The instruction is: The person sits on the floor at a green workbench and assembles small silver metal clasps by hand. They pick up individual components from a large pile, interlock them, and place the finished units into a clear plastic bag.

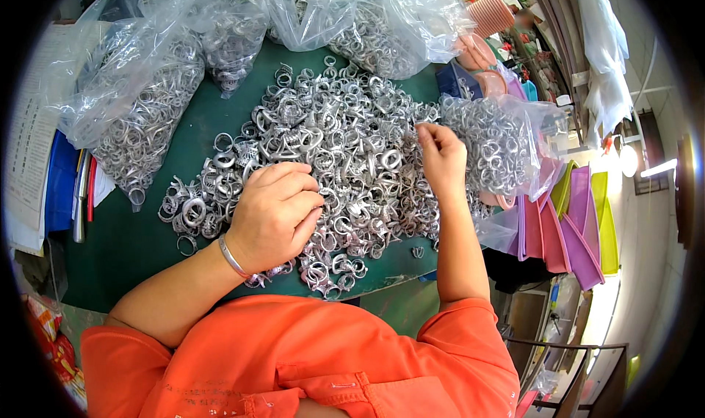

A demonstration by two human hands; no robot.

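Note:
A wide heap of silvery metal rings (352, 150) covers the middle of the green tabletop (183, 135). My left hand (275, 209) rests over the heap's left part, its fingers curled and pressed together; whatever they hold, if anything, is hidden. A silver bangle (231, 255) circles that wrist. At the heap's right side my right hand (444, 161) is closed in a pinch, thumb and forefinger touching rings; what lies between the fingertips is too small to make out. One small loose ring piece (418, 253) lies apart near the table's front edge.
Clear plastic bags of rings stand at the back left (150, 102), back (382, 40) and right (488, 142). Pens (91, 190), a blue holder (62, 186) and printed sheets (37, 124) lie far left. Pink baskets (492, 14) and colored plastic bins (580, 227) are at the right.

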